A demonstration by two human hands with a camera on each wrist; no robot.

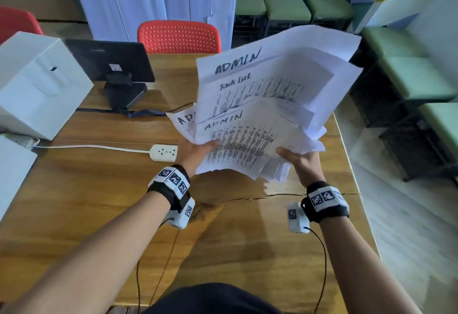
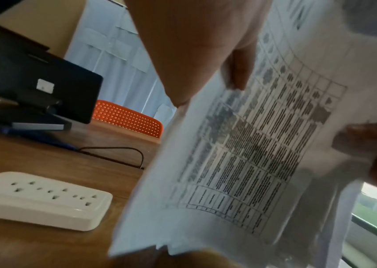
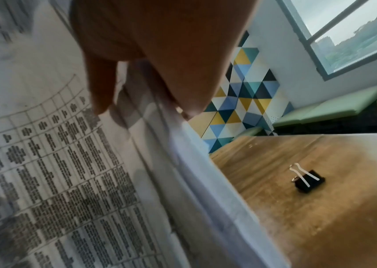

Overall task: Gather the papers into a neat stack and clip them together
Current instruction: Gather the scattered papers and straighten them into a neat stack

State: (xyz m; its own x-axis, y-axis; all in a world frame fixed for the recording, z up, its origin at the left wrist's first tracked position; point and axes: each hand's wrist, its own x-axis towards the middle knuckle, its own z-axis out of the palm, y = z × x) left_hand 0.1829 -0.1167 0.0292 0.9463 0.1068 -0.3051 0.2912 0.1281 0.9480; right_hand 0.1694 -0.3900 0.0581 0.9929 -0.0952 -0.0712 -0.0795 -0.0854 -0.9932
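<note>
- Both forearms reach out from the bottom of the head view, each with a black wrist strap carrying coded tags and a small white camera unit with a thin black cable.
- Left hand (image 1: pixel 195 151) holds the left edge of the papers (image 1: pixel 267 105): thumb on top of the front sheet, fingers underneath, so it is pinching the bundle.
- Right hand (image 1: pixel 301 162) grips the right lower corner the same way, thumb on the printed face, fingers behind. Right wrist view confirms the thumb pressing the sheet edges.
- Papers are lifted off the bench (image 1: pixel 99 189), tilted up toward the camera and fanned out, edges not lined up. Several sheets are marked "ADMIN" by hand, with printed tables below; one more sheet sticks out at the left behind the bundle.
- Binder clip (image 3: pixel 308 180), black with silver handles, lies alone on the bench to the right of the papers, well apart from both hands. Seen only in the right wrist view.
- White power strip (image 1: pixel 164 152) lies on the bench just left of the left hand, its cord running off to the left.
- Dark screen on a stand (image 1: pixel 111 63) at the far left of the bench, white box (image 1: pixel 37 83) beside it.
- Red chair (image 1: pixel 178 37) behind the far edge of the bench; green seats (image 1: pixel 285 6) along the patterned wall at right.
</note>
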